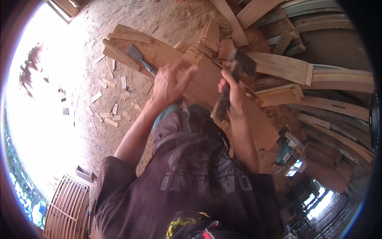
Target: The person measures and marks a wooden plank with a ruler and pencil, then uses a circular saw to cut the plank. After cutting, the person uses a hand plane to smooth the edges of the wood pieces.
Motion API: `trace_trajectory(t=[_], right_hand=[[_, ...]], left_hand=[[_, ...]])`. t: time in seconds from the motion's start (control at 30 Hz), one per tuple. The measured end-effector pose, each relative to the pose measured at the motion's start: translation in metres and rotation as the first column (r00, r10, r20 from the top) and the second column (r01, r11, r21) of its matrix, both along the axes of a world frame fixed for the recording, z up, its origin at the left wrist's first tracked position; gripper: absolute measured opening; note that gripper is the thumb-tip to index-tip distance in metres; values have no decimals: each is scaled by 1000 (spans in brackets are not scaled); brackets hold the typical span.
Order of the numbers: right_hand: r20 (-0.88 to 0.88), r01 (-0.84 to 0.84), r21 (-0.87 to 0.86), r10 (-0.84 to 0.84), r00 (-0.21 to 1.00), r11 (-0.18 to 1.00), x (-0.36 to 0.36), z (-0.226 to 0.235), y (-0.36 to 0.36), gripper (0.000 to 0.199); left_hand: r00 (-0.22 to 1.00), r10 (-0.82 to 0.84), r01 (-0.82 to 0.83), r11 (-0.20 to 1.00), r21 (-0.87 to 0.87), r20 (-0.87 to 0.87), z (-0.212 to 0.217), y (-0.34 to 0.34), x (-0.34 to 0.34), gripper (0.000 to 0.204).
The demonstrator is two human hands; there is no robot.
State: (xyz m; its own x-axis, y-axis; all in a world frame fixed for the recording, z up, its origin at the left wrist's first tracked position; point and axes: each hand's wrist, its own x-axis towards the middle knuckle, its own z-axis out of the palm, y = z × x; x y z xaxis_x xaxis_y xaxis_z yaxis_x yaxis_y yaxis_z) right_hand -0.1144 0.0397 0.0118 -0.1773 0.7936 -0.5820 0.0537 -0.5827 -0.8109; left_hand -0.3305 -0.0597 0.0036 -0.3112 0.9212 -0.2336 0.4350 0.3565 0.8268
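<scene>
My right hand (235, 95) is wrapped round the worn wooden handle of a hammer (243, 63). Its dark, blocky head points away from me, above the wide plank (207, 79) that lies across my front. Over the same plank, my left hand (170, 83) is blurred by motion, its fingers looking stretched out and apart. A chisel (137, 55) lies on the plank's far left part, blade pointing away. The handle end of the chisel runs up to my left hand and is partly hidden there; whether they touch is unclear.
Small wood offcuts (109, 115) litter the dusty ground at left. Stacked curved boards (318, 75) crowd the right side. Wood blocks (209, 38) stand beyond the plank. A slatted wooden piece (67, 207) is at lower left, and several tools (290, 149) lie at lower right.
</scene>
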Motion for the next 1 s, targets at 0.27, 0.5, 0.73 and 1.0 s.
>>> trace_trajectory(t=[0.27, 0.5, 0.73, 1.0], right_hand=[[343, 29, 29, -37, 939, 999, 126, -40, -49, 24], [348, 48, -1, -45, 936, 999, 140, -37, -68, 26], [362, 42, -29, -28, 932, 999, 144, -31, -62, 27], [354, 52, -38, -35, 935, 998, 142, -31, -59, 26]], left_hand=[[988, 36, -51, 994, -92, -152, -80, 29, 29, 96], [996, -44, 27, 979, -203, -83, -57, -7, 39, 90], [791, -315, 286, 948, -137, -524, -85, -38, -66, 68], [707, -434, 470, 878, -87, -559, -107, -45, -115, 50]])
